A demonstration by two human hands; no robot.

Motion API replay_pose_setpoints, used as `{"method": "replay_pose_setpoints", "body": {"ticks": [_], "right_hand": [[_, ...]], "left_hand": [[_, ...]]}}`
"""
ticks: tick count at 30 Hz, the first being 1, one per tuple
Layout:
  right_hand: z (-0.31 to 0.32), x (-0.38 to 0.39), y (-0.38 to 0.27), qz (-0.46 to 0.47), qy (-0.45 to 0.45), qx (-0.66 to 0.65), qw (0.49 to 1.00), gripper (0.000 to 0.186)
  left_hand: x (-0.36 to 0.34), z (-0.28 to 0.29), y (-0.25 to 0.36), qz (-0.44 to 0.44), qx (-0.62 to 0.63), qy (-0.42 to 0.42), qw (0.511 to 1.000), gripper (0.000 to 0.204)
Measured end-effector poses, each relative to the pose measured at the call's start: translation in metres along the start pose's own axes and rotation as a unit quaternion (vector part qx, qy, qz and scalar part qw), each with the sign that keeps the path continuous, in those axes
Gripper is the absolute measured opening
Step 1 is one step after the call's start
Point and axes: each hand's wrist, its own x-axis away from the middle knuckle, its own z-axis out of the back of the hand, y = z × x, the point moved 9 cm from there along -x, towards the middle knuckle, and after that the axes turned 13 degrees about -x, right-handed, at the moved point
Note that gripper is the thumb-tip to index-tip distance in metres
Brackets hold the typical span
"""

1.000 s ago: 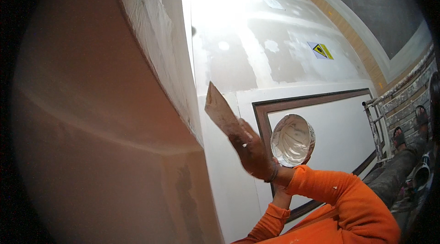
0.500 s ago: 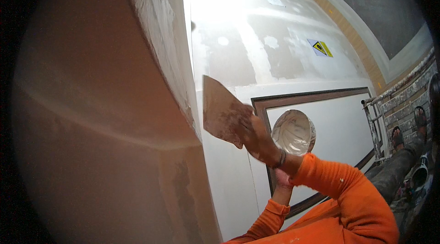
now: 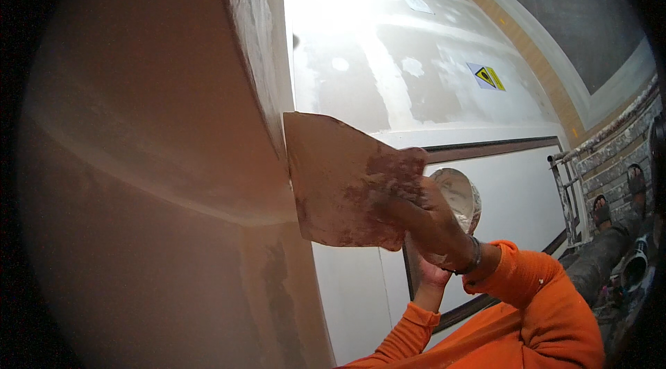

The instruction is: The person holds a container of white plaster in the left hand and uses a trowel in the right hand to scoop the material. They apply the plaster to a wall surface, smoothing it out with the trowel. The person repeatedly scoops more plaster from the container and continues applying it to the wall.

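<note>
A broad, flat putty knife (image 3: pixel 333 182), smeared with pale filler, is in my right hand (image 3: pixel 433 220), its fingers closed round the handle end and one finger laid along the blade. The blade's left edge meets the corner where the brownish wall (image 3: pixel 173 161) ends. Behind my right wrist, my left hand (image 3: pixel 433 273) is partly hidden; it appears to support a round bowl (image 3: pixel 458 192) from below. Whitish filler coats the bowl's inside, and the knife hand covers part of its rim.
A white panel (image 3: pixel 513 175) with a dark frame lies beyond the bowl. A patched pale wall (image 3: pixel 354 84) carries a yellow warning sign (image 3: pixel 485 76). At the right, a spattered slatted platform (image 3: pixel 610 154) with a metal rail (image 3: pixel 565 189) is beneath feet in sandals (image 3: pixel 601 209).
My right hand has swung the putty knife nearer, and its blade has come against the wall corner. More of the bowl is now covered. My left hand has hardly moved.
</note>
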Motion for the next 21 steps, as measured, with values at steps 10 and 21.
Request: {"method": "replay_pose_setpoints", "body": {"ticks": [10,21], "right_hand": [[-0.044,0.010,0.029,0.333,0.064,0.400,0.851,0.057],[0.010,0.007,0.019,0.305,0.081,0.354,0.880,0.042]], "left_hand": [[0.021,-0.021,0.004,-0.009,-0.055,0.026,0.998,0.074],[0.007,0.011,0.009,-0.030,-0.065,0.029,0.997,0.072]]}}
